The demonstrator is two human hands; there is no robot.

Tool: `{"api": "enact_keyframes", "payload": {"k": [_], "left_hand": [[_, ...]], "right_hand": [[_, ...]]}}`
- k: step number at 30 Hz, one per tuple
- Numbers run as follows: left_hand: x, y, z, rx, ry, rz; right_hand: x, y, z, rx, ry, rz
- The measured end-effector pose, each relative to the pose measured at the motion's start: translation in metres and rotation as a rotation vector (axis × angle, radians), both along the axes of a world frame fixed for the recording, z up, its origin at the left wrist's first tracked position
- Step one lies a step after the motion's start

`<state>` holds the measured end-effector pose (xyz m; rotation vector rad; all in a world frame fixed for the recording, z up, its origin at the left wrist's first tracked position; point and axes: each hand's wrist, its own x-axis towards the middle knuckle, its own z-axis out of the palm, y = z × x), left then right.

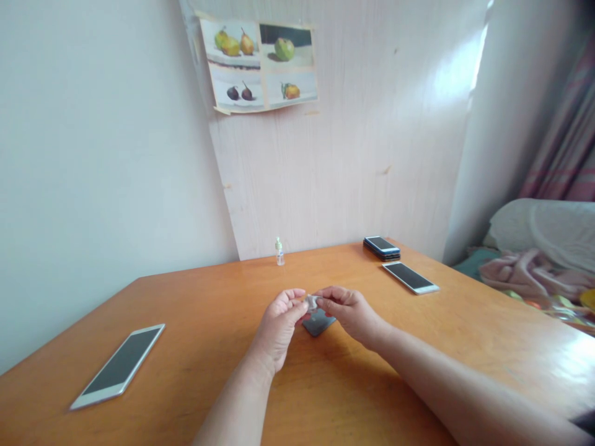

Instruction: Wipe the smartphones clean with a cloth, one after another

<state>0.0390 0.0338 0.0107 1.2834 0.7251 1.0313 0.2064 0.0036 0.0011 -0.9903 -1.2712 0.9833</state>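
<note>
Between the fingertips of both hands is a small, crumpled, whitish-grey piece [311, 302] that looks like a cloth or wipe. My left hand [284, 316] pinches its left side with thumb and fingers. From the other side, my right hand [348, 308] pinches it too. Just below them a dark phone-like slab [318, 324] lies on the table, partly hidden by the fingers. A small clear spray bottle [279, 254] with a pale green top stands upright beyond my hands, near the wall.
On the wooden table [209, 347], a white tablet [121, 365] lies at the left. Another white-framed device [409, 277] rests at the right, with a stack of phones [382, 248] behind it. Fruit pictures [261, 67] hang on the back board. Bedding [539, 248] is beyond the right edge.
</note>
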Motion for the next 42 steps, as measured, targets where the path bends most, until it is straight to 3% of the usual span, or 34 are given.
{"api": "enact_keyframes", "payload": {"k": [9, 19, 24, 27, 30, 32, 36, 42], "left_hand": [[0.002, 0.001, 0.001, 0.053, -0.021, -0.027], [0.003, -0.003, 0.003, 0.127, 0.169, -0.004], [0.003, 0.000, -0.003, 0.198, 0.259, 0.039], [0.002, 0.005, -0.011, 0.282, 0.390, 0.140], [-0.002, 0.009, -0.018, 0.381, 0.563, 0.209], [-0.004, 0.009, -0.021, 0.466, 0.701, 0.197], [-0.007, 0.006, -0.023, 0.589, 0.921, 0.156], [-0.005, 0.007, -0.028, 0.634, 0.917, 0.167]], "right_hand": [[0.002, -0.007, 0.004, -0.100, 0.054, 0.097], [0.003, -0.007, 0.004, -0.145, 0.184, 0.153], [0.010, -0.002, 0.002, -0.139, 0.138, 0.125], [0.024, 0.003, 0.005, -0.071, -0.041, -0.070], [0.038, 0.007, 0.006, 0.028, -0.480, -0.324], [0.042, 0.008, 0.003, 0.080, -0.777, -0.396], [0.031, 0.005, -0.006, 0.116, -1.093, -0.248], [0.015, -0.003, -0.003, 0.240, -1.196, -0.029]]}}
